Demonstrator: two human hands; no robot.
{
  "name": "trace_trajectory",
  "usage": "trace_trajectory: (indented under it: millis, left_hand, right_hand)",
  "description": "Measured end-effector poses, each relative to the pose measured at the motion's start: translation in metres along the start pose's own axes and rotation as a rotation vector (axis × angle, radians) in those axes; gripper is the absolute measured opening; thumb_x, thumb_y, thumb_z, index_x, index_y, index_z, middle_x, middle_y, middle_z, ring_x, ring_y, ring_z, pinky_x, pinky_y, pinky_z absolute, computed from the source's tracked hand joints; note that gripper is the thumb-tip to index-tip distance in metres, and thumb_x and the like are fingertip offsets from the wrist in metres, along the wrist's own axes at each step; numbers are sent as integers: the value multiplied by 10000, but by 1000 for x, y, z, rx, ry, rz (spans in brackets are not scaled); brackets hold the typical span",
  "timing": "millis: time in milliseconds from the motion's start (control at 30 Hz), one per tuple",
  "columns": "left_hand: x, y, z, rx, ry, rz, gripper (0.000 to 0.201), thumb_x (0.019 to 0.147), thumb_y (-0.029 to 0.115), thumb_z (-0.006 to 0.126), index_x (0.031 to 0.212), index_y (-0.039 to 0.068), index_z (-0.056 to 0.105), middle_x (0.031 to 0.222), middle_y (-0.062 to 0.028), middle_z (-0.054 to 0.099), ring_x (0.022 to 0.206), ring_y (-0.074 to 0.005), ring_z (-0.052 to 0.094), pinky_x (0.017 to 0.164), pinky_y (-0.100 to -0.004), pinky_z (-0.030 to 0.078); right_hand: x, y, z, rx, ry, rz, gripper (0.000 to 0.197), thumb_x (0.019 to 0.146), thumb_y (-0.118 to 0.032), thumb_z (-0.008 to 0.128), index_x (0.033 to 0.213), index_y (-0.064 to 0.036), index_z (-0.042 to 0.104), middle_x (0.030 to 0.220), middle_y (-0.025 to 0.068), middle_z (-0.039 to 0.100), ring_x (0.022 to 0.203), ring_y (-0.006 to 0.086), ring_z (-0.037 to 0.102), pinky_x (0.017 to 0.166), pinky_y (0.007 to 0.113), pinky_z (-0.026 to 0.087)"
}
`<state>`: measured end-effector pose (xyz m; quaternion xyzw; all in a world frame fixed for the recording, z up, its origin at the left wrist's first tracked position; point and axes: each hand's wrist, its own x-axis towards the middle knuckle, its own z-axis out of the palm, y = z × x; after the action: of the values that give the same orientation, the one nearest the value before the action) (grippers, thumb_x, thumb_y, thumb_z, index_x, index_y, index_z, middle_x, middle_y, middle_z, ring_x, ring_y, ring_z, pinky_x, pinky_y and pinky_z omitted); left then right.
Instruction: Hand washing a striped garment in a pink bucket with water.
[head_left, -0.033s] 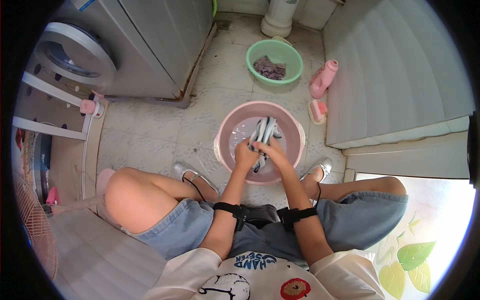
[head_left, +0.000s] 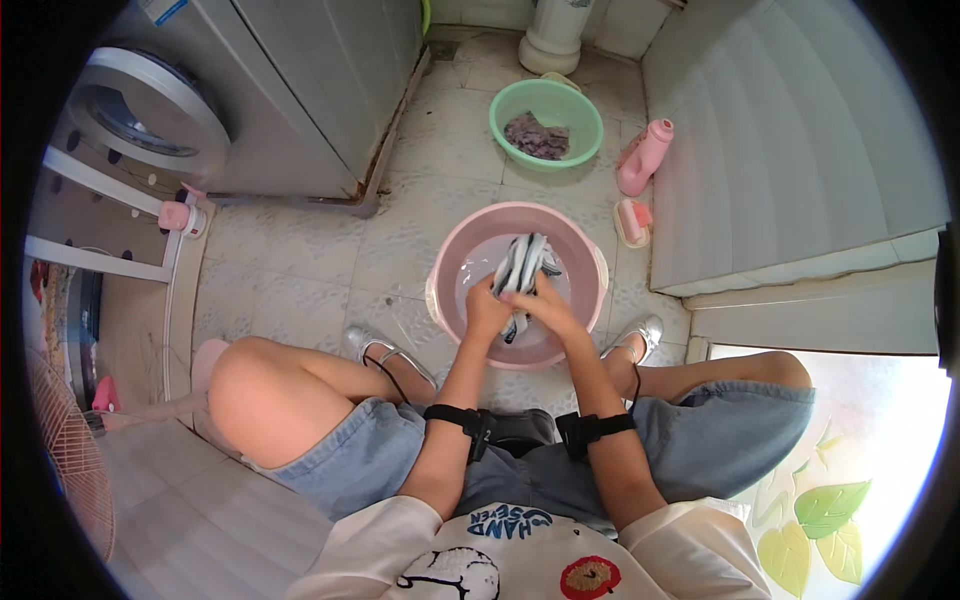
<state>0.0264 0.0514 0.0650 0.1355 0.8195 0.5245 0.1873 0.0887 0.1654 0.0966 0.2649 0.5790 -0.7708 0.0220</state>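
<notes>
The stripy cloth (head_left: 522, 265), blk & wht, is all bunched up in 2 hands, over the mid of the pink tub (head_left: 585, 262). Most of it pokes up past the hands, away from the person; a small bit sticks out below, btwn the wrists. Can't tell if it dips in the water (head_left: 478, 268).

L hand (head_left: 487, 308) has its fingers bent round the L side of the cloth, pinching it. R hand (head_left: 547, 304) pinches it too, from the R side, w/ its thumb across the front. The 2 hands are v. close. Some fingertips are hid by cloth.

Tub has 2 pale handles, 1 each side, & sits on the tile floor (head_left: 285, 260) btwn 2 silver shoes, L shoe (head_left: 375, 348) & R shoe (head_left: 650, 335).

Past the tub, a bit to the R, is a green tub (head_left: 587, 122) w/ a purply-gray cloth (head_left: 537, 136) in it. R of that: a pink bottle (head_left: 645, 160), upright near the wall (head_left: 780, 150), & just below it a little pink & wht thing (head_left: 632, 222), too small to tell what.

Up L is a big gray machine (head_left: 290, 120) w/ a round door (head_left: 150, 110). Person has blue shorts (head_left: 335, 445) & 2 blk arm bands (head_left: 457, 416).
</notes>
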Motion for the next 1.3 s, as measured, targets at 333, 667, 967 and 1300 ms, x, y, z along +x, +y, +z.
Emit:
trace_trajectory:
  millis: [333,667,967,1300]
  left_hand:
    - [3,22,0,-305,-68,14,307,573,74,692,859,-7,616,786,-115,645,714,-181,619,645,-298,469]
    - [10,39,-7,-374,-163,-152,271,519,40,642,780,-24,609,730,-93,626,666,-163,598,616,-279,469]
    - [10,43,-11,-509,-174,-185,183,505,28,617,684,2,589,666,-58,594,590,-129,550,555,-261,434]
    - [10,26,-1,-522,-261,-273,280,582,55,654,848,-10,594,795,-76,612,717,-154,584,653,-278,463]
  right_hand:
    - [2,39,-21,-507,-120,-270,1126,475,-316,806,1327,0,141,1299,196,288,1214,327,298,1010,367,246]
    - [-8,28,3,-176,50,-256,990,471,-95,772,1271,-26,194,1178,127,415,1118,236,410,947,333,334]
    - [-2,31,17,-41,159,-452,936,472,-14,716,1261,-50,213,1165,118,434,1090,226,440,938,337,342]
    - [0,47,-1,-36,74,-248,663,500,3,610,1128,3,396,1008,100,520,957,210,509,808,308,421]
